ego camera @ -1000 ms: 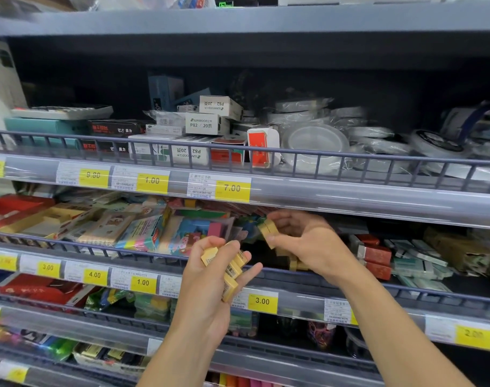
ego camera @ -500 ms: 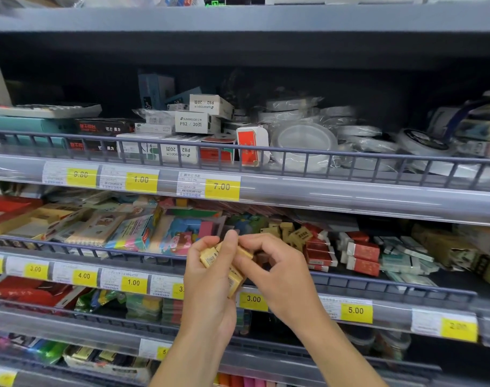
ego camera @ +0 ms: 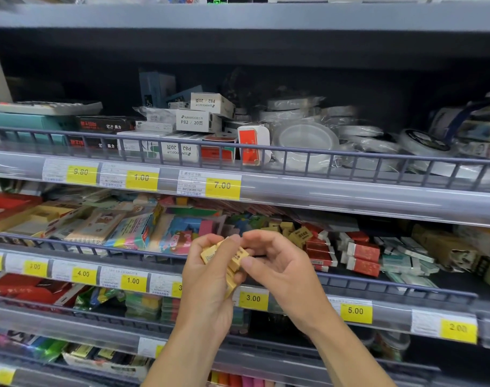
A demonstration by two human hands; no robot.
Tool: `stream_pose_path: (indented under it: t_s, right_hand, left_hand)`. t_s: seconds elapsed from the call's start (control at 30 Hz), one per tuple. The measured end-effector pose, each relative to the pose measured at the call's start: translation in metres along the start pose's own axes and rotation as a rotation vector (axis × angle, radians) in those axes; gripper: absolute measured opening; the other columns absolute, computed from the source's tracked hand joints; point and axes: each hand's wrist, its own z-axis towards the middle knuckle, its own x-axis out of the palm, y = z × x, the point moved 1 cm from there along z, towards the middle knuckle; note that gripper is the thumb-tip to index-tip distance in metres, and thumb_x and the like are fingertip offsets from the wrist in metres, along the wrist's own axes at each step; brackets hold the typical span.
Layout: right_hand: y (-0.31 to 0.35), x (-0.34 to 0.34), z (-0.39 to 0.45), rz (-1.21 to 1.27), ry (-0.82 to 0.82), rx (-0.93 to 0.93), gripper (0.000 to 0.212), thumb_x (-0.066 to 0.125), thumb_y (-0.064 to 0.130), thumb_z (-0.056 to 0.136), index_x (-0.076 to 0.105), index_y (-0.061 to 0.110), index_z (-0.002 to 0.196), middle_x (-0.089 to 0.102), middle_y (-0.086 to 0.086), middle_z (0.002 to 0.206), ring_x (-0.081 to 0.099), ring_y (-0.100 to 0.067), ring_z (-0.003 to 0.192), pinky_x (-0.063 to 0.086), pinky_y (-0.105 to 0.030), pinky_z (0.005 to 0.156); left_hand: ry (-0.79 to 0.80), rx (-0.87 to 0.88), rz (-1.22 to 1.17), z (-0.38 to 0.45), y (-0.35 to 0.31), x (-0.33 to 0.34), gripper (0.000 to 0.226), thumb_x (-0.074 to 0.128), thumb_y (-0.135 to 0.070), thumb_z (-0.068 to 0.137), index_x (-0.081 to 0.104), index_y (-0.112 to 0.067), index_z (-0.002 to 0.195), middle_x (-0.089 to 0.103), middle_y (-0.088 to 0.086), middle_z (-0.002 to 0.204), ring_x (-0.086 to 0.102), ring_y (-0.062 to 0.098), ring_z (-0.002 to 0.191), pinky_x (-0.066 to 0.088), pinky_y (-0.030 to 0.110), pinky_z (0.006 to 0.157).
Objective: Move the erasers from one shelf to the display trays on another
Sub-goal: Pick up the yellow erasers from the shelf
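Left hand [ego camera: 207,277] gripped a small stack of tan erasers [ego camera: 232,259], fingers curled round it, held in front of the middle shelf rail [ego camera: 98,248]. Right hand [ego camera: 277,263] pinched the top of the same stack, thumb and fingertips on it. More tan erasers [ego camera: 289,231] sat loose on the middle shelf just behind the hands.

Handling guess: light, small, stiff blocks in paper sleeves, probably slick against each other, so a stack could fan out or shed one. Best grip looked like squeezing the stack across its ends, not the faces.

Around: red-sleeved erasers [ego camera: 361,254] to the right, colourful eraser packs [ego camera: 132,233] to the left, price tags [ego camera: 253,298] along the edge. Upper shelf held tape rolls [ego camera: 305,141] and white boxes [ego camera: 197,121]. The rail and the shelf above left a low gap, so reaching in needed care. Display trays not identifiable.
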Motion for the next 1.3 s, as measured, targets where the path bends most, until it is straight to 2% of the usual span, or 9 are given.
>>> stream_pose_path:
  t_s: [0.1,0.27,0.4,0.5,0.7,0.9,1.1,1.2,1.3]
  right_hand:
    - [0.001,-0.02,0.007,-0.185,-0.031,0.001,0.021,0.073,0.021,0.088,0.073,0.024,0.109,0.074,0.003,0.106,0.07,-0.014,0.098,0.056,-0.027,0.082]
    - [-0.001,-0.07,0.029,-0.909,-0.153,0.208,0.023,0.071,0.027,0.088,0.067,0.044,0.103,0.068,0.022,0.094,0.063,-0.002,0.087,0.046,-0.022,0.077]
    - [0.0,-0.097,0.051,-1.292,-0.015,0.43,0.052,0.06,0.015,0.095,0.051,0.037,0.141,0.048,0.004,0.148,0.043,-0.024,0.135,0.039,-0.031,0.11]
    - [-0.001,-0.101,0.061,-1.384,0.089,0.474,0.062,0.05,0.006,0.098,0.039,0.036,0.151,0.035,0.008,0.16,0.029,-0.025,0.146,0.029,-0.034,0.119]
    - [-0.014,-0.106,0.064,-1.407,0.112,0.467,0.057,0.053,0.007,0.099,0.048,0.043,0.143,0.043,0.007,0.151,0.035,-0.025,0.139,0.036,-0.036,0.113]
    - [-0.018,-0.113,0.064,-1.34,-0.033,0.447,0.033,0.068,0.032,0.092,0.054,0.045,0.12,0.059,0.005,0.129,0.054,-0.023,0.118,0.048,-0.034,0.093]
    - [-0.004,-0.09,0.043,-0.866,-0.276,0.229,0.027,0.078,0.034,0.085,0.06,0.038,0.104,0.069,0.012,0.105,0.064,-0.011,0.096,0.054,-0.03,0.081]
    - [0.011,-0.06,0.015,-0.639,-0.257,0.146,0.028,0.08,0.037,0.082,0.065,0.036,0.106,0.073,0.016,0.094,0.068,-0.002,0.085,0.053,-0.018,0.068]
    - [0.013,-0.029,-0.021,-0.454,-0.205,0.165,0.026,0.079,0.038,0.082,0.067,0.044,0.105,0.075,0.015,0.099,0.07,-0.003,0.088,0.053,-0.015,0.071]
  left_hand:
    - [0.037,-0.006,0.033,-0.001,0.0,-0.003,0.051,0.092,-0.026,0.051,0.062,-0.016,0.093,0.07,0.009,0.077,0.061,0.015,0.059,0.042,0.023,0.038]
    - [0.05,-0.016,0.062,0.003,-0.005,-0.008,0.04,0.091,-0.025,0.053,0.066,-0.02,0.084,0.069,0.008,0.075,0.059,0.013,0.057,0.04,0.022,0.037]
    - [0.05,-0.02,0.057,0.006,-0.008,-0.009,0.042,0.092,-0.025,0.052,0.066,-0.02,0.085,0.069,0.012,0.08,0.059,0.014,0.059,0.039,0.023,0.038]
    - [0.059,-0.032,0.059,0.007,-0.01,-0.009,0.038,0.092,-0.025,0.053,0.067,-0.022,0.082,0.068,0.01,0.078,0.058,0.013,0.058,0.039,0.023,0.038]
    - [0.057,-0.042,0.057,0.009,-0.012,-0.008,0.037,0.092,-0.024,0.053,0.067,-0.022,0.081,0.067,0.008,0.076,0.058,0.012,0.056,0.039,0.022,0.038]
    - [0.056,-0.048,0.049,0.009,-0.016,-0.007,0.04,0.09,-0.022,0.054,0.065,-0.02,0.085,0.067,0.007,0.074,0.058,0.011,0.057,0.038,0.022,0.037]
    - [0.084,-0.04,0.051,0.006,-0.023,-0.013,0.038,0.09,-0.023,0.054,0.067,-0.021,0.084,0.07,0.005,0.074,0.058,0.009,0.055,0.037,0.021,0.037]
    - [0.115,-0.043,0.071,0.002,-0.028,-0.023,0.041,0.09,-0.022,0.058,0.064,-0.019,0.09,0.072,0.006,0.079,0.058,0.011,0.057,0.038,0.021,0.038]
    - [0.142,-0.046,0.134,-0.005,-0.029,-0.046,0.035,0.094,-0.016,0.067,0.065,-0.022,0.084,0.068,0.006,0.077,0.055,0.013,0.058,0.037,0.022,0.038]
